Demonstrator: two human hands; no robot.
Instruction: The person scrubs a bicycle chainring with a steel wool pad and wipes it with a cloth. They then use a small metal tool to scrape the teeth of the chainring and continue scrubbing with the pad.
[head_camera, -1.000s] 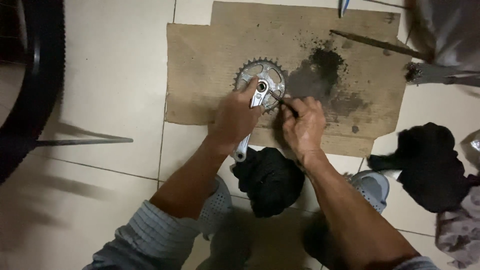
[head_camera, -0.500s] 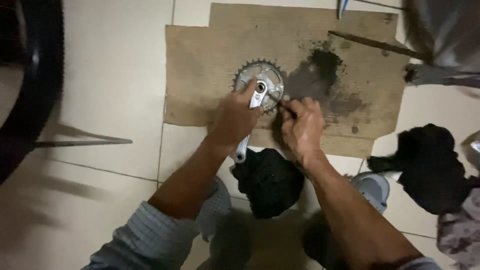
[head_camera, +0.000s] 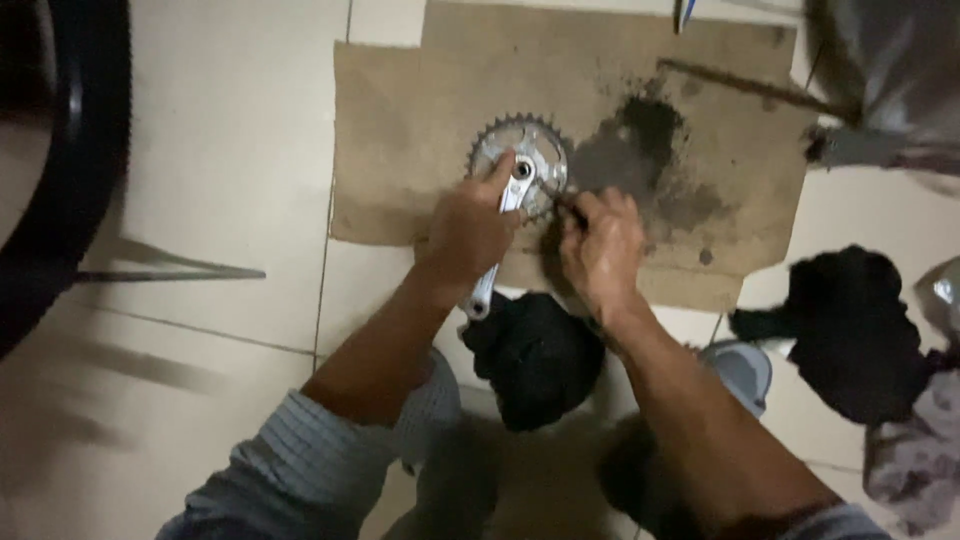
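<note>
A silver bicycle crankset (head_camera: 520, 160) with a toothed chainring lies flat on a brown cardboard sheet (head_camera: 420, 110) on the tiled floor. My left hand (head_camera: 465, 235) presses down on the crank arm, whose lower end (head_camera: 478, 300) sticks out below my palm. My right hand (head_camera: 603, 245) is closed on a thin dark tool (head_camera: 560, 197) whose tip touches the chainring's right edge near the centre bolt. What kind of tool it is cannot be made out.
A dark grease stain (head_camera: 645, 150) marks the cardboard right of the chainring. Black rags lie below my hands (head_camera: 535, 355) and at the right (head_camera: 850, 330). A bicycle tyre (head_camera: 70, 170) curves along the left edge. A grey sandal (head_camera: 740, 370) shows under my right forearm.
Both hands stay on the crankset; the right hand's tool shifted slightly along the chainring. The view has hardly moved.
</note>
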